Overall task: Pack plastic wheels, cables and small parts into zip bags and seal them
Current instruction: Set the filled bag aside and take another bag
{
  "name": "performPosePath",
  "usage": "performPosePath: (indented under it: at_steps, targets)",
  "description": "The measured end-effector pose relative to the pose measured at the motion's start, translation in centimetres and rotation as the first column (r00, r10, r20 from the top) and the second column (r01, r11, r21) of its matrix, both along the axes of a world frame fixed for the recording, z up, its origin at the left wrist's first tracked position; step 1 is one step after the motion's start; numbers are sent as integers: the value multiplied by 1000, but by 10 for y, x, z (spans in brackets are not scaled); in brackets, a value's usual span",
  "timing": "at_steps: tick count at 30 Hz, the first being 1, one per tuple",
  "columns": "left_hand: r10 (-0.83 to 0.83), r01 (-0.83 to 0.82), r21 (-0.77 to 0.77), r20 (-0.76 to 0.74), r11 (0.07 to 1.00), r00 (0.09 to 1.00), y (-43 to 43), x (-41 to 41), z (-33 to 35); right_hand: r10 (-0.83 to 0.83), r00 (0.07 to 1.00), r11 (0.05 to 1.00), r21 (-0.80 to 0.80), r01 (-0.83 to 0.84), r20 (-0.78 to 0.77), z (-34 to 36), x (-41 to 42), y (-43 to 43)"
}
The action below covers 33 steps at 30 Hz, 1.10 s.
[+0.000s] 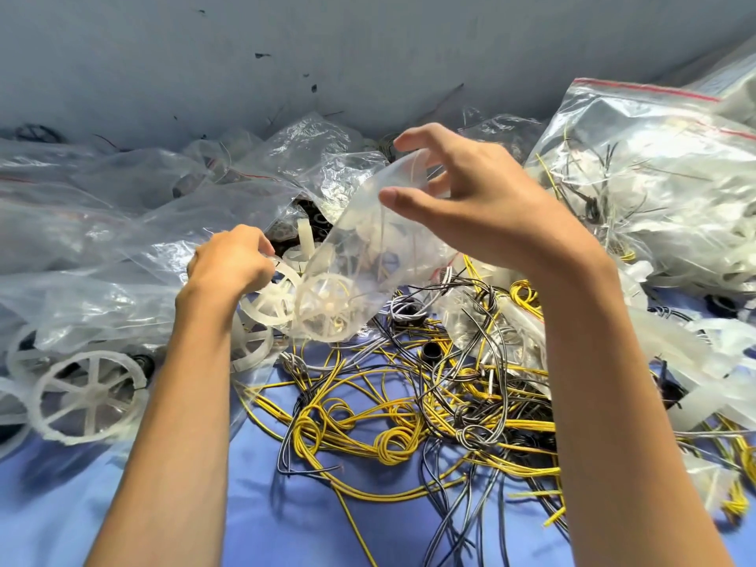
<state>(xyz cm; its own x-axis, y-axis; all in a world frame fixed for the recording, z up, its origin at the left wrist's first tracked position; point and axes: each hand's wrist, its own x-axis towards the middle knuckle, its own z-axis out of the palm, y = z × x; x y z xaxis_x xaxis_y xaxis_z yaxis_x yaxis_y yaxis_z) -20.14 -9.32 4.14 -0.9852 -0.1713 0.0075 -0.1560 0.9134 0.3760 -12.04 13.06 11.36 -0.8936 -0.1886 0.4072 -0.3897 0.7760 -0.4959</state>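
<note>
My right hand (470, 202) holds up a clear zip bag (364, 255) by its open mouth, fingers curled round the rim. A white spoked wheel (323, 308) and some cable lie inside the bag near its bottom. My left hand (229, 259) grips another white plastic wheel (272, 298) right beside the bag's lower end. A tangle of yellow, grey and black cables (409, 403) lies on the blue cloth below both hands.
Loose white wheels (88, 396) sit at the left under crumpled clear bags (102, 239). A large red-striped zip bag (646, 178) full of parts stands at the right. White plastic strips (707, 362) lie at the right edge. A grey wall rises behind.
</note>
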Motion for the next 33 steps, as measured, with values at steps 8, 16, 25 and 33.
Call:
performPosePath:
  at_steps: [8,16,25,33]
  targets:
    - [112,-101,58,-227,993,967,-1,6,20,-6,999,1000,-6,6,51,0,1,0]
    - [62,-40,61,-412,997,909,3,18,49,-157,986,988,10,157,46,-5,-5,10]
    - [-200,474,688,-443,550,874,38,44,72,-24,998,1000,-16,24,-57,2,-3,2]
    - [-302,532,742,-440,408,846,57,52,75,32,996,988,-146,-45,-88,3,-1,-2]
